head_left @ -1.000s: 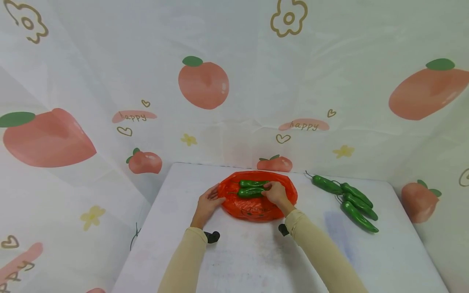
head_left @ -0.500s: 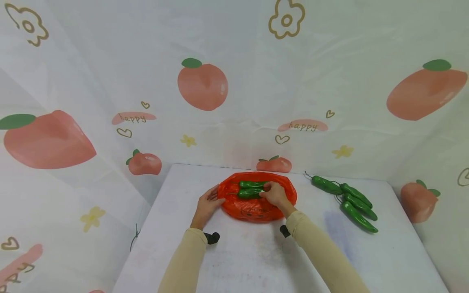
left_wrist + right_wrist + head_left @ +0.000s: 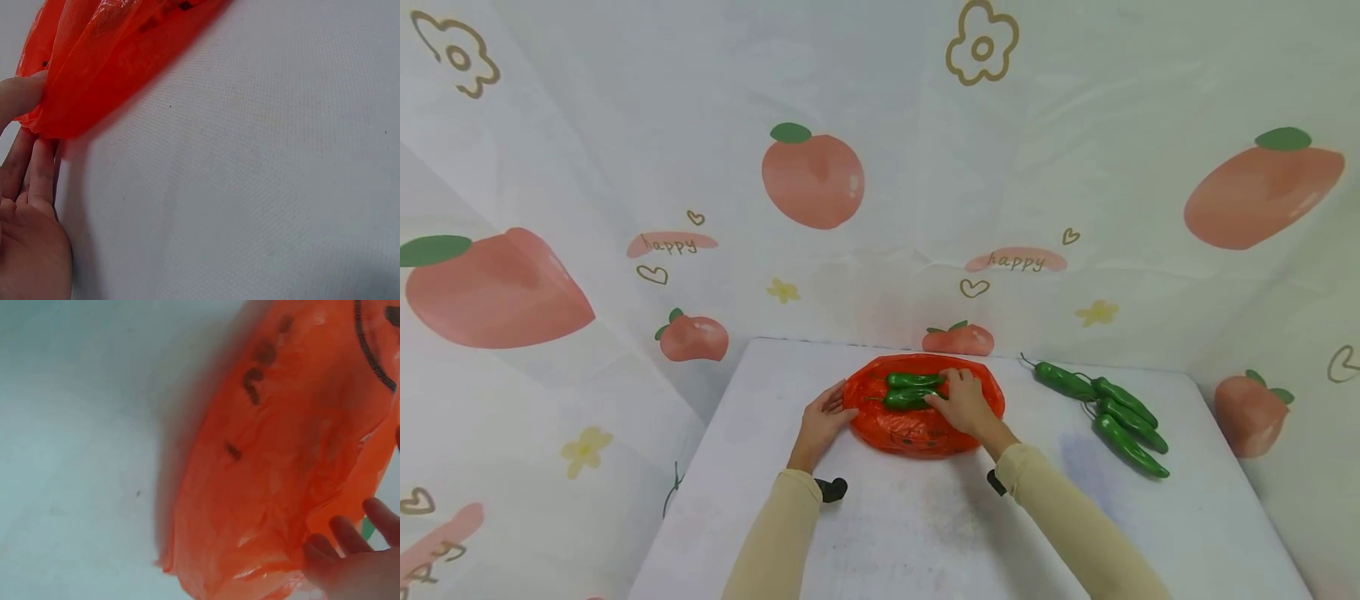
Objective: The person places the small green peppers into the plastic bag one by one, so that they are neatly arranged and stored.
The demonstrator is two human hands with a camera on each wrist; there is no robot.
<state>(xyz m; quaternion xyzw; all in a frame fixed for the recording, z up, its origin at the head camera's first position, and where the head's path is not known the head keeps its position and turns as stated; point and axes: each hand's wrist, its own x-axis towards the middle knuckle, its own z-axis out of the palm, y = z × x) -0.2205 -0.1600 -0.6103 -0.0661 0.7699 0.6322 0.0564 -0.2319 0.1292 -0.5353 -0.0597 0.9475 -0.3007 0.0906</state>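
Note:
A red plastic bag (image 3: 913, 440) with dark print lies at the back middle of the white table, its mouth spread wide. Two green chili peppers, one farther back (image 3: 910, 381) and one nearer (image 3: 904, 400), lie side by side in it with stems leftward. My left hand (image 3: 822, 423) pinches the bag's left edge; in the left wrist view its thumb (image 3: 20, 97) lies over the plastic and its fingers (image 3: 41, 175) beneath. Above the peppers' right ends is my right hand (image 3: 967, 407). Its fingers (image 3: 351, 534) are spread and hold nothing in the right wrist view.
Several green chili peppers (image 3: 1127, 446) lie in a loose cluster on the right of the table (image 3: 910, 525). A white cloth (image 3: 917, 167) printed with fruit hangs close behind the table and along its sides.
My right hand has loosened its fingers from the peppers and shifted slightly right. The peppers stay in the bag, and my left hand keeps its place at the edge.

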